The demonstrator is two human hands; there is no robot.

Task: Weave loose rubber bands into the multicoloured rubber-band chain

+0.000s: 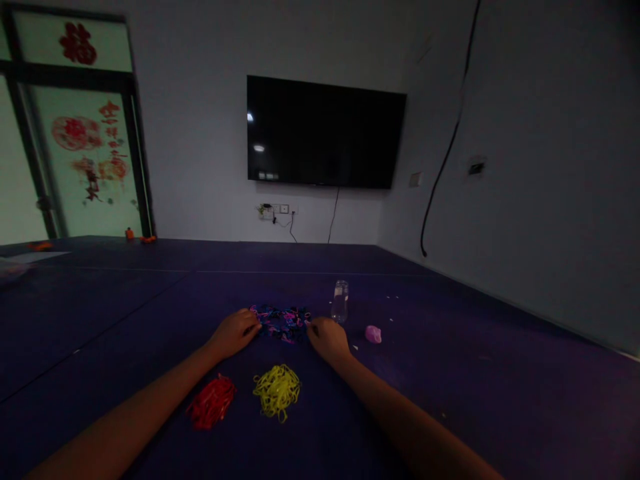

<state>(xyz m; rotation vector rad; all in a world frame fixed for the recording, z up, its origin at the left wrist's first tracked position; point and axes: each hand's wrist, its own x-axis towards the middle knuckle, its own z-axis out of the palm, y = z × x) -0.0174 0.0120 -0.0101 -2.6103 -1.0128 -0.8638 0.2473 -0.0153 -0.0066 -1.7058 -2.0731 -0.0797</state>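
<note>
One multicoloured rubber-band pile (284, 321) touches your left hand (234, 335) and right hand (330, 339), pinching unclear; one red pile (213, 402), one yellow pile (277, 391).

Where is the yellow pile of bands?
In the head view, the yellow pile sits low, left of centre, right of the red pile and nearer than the multicoloured bands.

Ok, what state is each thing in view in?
Multicoloured rubber bands: in a loose, spread-out pile
Left hand: curled at that pile's left edge
Right hand: curled at its right edge
Red rubber bands: heaped
Yellow rubber bands: heaped loosely
Transparent bottle: no cap visible
Pink lump: lying by itself
Television: screen dark
Black cable: hanging, lower end loose
Glass door: apparently shut
</note>
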